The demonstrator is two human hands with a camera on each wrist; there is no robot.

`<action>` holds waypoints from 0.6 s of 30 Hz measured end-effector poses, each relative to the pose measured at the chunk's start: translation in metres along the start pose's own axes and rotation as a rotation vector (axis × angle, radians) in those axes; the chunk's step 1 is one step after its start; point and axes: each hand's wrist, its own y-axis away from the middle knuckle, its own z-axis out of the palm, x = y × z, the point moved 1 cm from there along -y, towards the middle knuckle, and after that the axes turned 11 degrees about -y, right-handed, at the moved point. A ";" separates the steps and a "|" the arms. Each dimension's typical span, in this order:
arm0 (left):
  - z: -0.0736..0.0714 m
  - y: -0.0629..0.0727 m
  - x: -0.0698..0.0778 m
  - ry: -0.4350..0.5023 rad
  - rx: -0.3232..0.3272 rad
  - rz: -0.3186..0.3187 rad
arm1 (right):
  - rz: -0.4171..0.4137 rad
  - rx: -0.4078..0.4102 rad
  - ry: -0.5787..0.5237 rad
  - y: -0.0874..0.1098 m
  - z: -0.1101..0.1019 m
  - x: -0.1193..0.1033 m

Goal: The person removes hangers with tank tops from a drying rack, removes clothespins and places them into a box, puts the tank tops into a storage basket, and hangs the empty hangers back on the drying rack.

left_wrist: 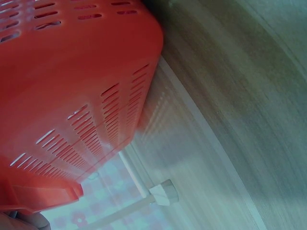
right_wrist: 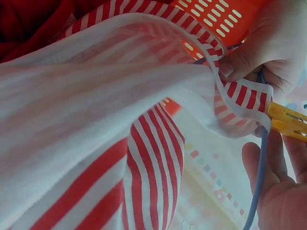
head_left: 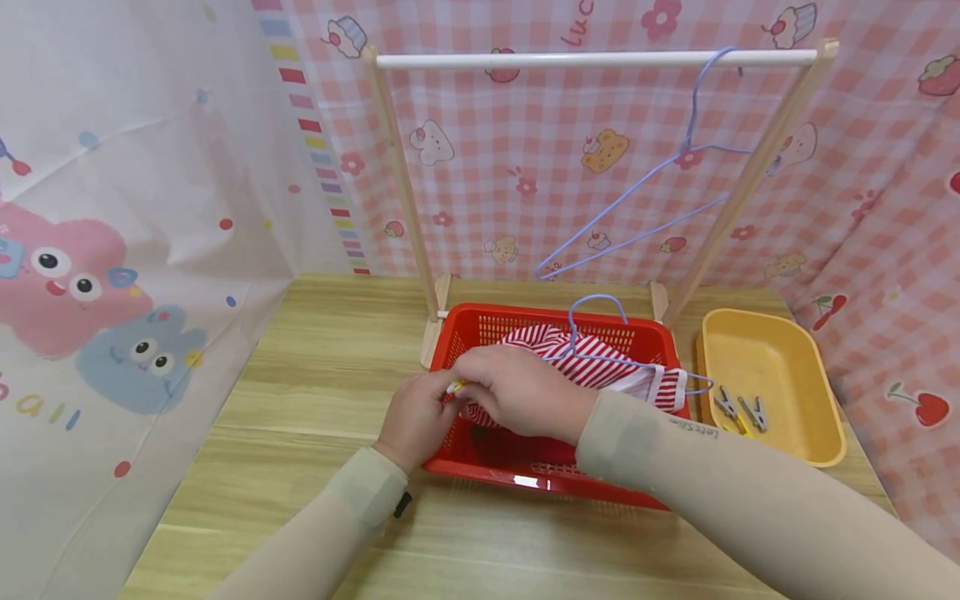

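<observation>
A red-and-white striped garment (head_left: 536, 337) with straps and a white inner side lies on a light-blue hanger (head_left: 574, 333) in the red basket (head_left: 555, 482). My left hand (head_left: 415, 421), at the basket's left side, pinches one strap (right_wrist: 247, 98) and the hanger there. At that strap, a yellow clothespin (right_wrist: 288, 120) has its tip on the edge of the fabric. My right hand (head_left: 521, 390) pinches this clothespin in the head view. In the right wrist view, fingers of both hands surround the strap. The left wrist view shows mostly the basket's outer wall, with fingertips (left_wrist: 29, 221) in the corner.
Behind the basket stands a wooden rack with a white bar (head_left: 525, 61), where another light-blue hanger (head_left: 645, 179) hangs. A yellow tray (head_left: 780, 354) on the right holds several clothespins (head_left: 756, 413). Dark red cloth (right_wrist: 29, 26) lies in the basket.
</observation>
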 end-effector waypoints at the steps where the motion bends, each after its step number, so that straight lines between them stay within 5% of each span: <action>1: 0.000 0.000 0.000 -0.001 0.001 0.001 | 0.002 0.002 -0.005 0.001 -0.001 0.000; 11: -0.001 0.000 0.002 -0.010 -0.038 -0.038 | 0.001 0.036 -0.044 0.007 -0.007 0.000; 18: 0.000 0.000 0.003 -0.006 -0.053 -0.047 | 0.073 0.044 -0.051 0.013 -0.013 0.000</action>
